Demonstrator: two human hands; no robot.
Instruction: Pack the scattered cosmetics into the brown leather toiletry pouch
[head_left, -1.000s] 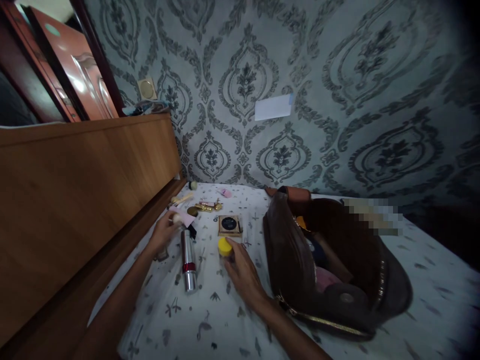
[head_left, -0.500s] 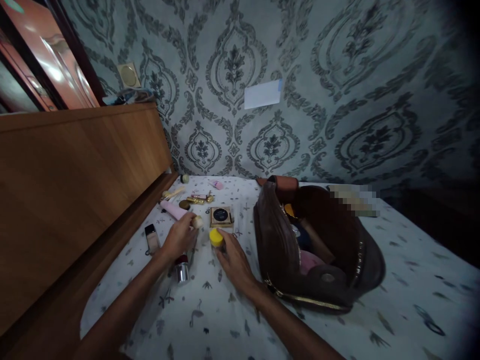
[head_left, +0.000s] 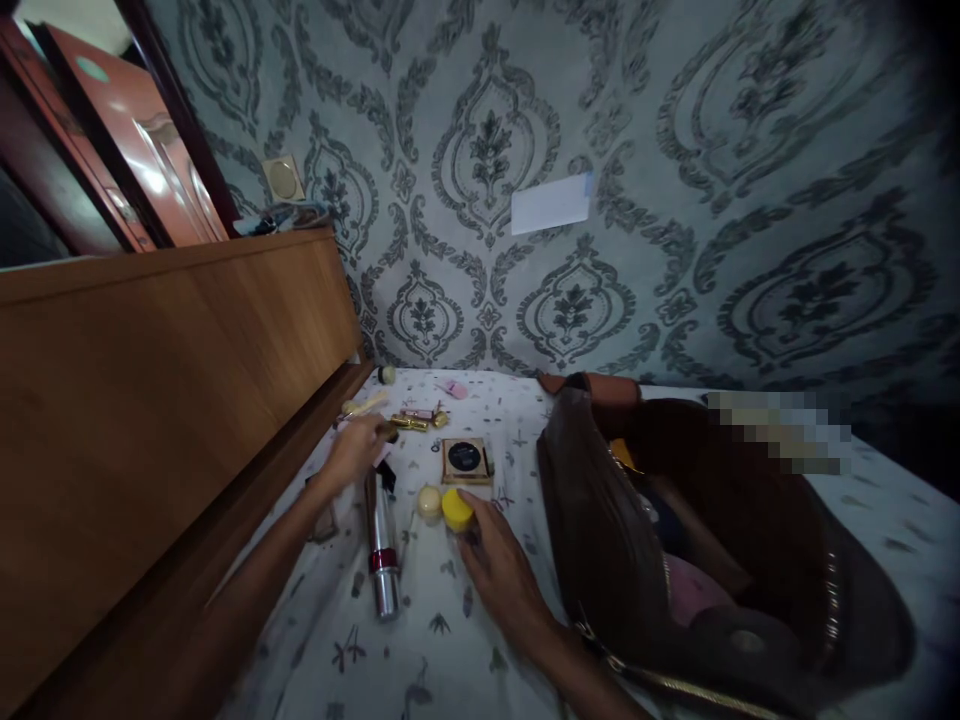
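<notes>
My right hand (head_left: 506, 575) has its thumb and finger around a small jar with a yellow lid (head_left: 457, 511) on the patterned sheet. A small cream-coloured round pot (head_left: 429, 503) stands against the jar's left side. Farther left, my left hand (head_left: 352, 455) is slightly blurred, its fingertips closed on a small dark brown round pot (head_left: 389, 432). Just behind the yellow lid lies a square gold compact (head_left: 466, 458) with a black round centre. A long silver cylinder with a red band (head_left: 383, 560) lies between my forearms.
A large open brown bag (head_left: 570, 500) with items inside stands at the right. Gold tubes (head_left: 409, 423), a pink item (head_left: 454, 388) and a dark-capped pot (head_left: 386, 375) lie toward the wallpapered wall. A wooden board (head_left: 187, 350) borders the bed on the left.
My left hand has let go of the cream pot, now beside the yellow-lidded jar, and moved back to the brown pot. My right hand stays at the jar. The view has shifted.
</notes>
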